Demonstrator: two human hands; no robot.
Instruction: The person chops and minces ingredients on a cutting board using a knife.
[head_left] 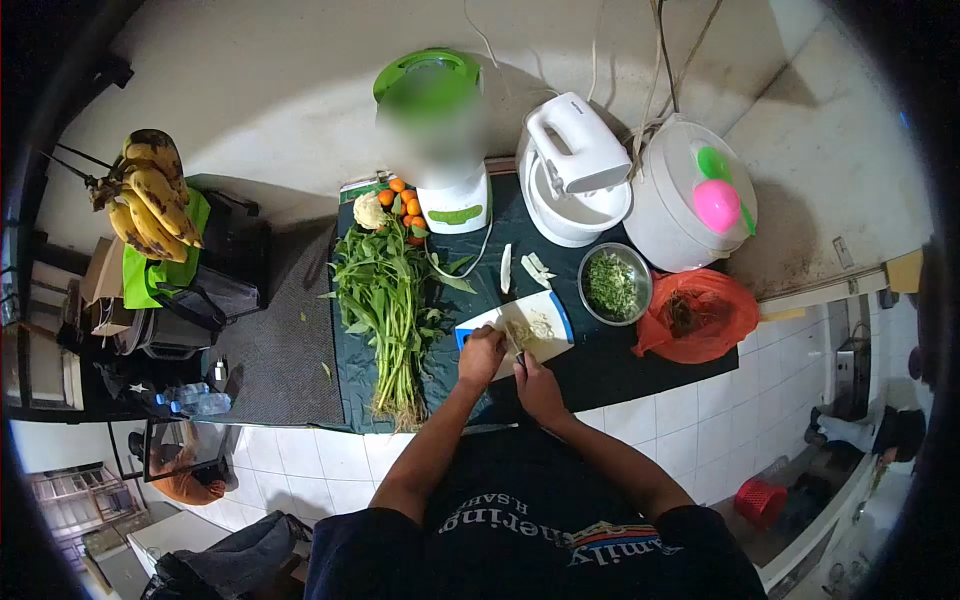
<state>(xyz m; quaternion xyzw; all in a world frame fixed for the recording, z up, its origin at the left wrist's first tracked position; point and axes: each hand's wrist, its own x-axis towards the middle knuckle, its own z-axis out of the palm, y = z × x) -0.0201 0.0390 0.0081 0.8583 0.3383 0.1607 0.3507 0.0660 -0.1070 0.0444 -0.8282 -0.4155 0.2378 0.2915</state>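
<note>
A white cutting board (553, 347) with blue ends lies at the front of the dark-covered table. My left hand (483, 353) is closed on the board's left part; what its fingers hold is hidden. In my right hand (541, 390) is a knife (519, 355), its dark handle in my grip and its blade over the board. Pale chopped bits (538, 327) lie beside the blade. Behind the board are a long white vegetable piece (506, 268) and several shorter white pieces (537, 270). A metal bowl (648, 290) of chopped greens stands to the right.
Leafy greens with roots (390, 300) lie at left, near a cauliflower (369, 210) and small orange fruits or tomatoes (409, 197). Behind stand a blender (455, 205), a stand mixer (575, 150) and a white lidded container (660, 190). A red plastic bag (735, 310) sits at right.
</note>
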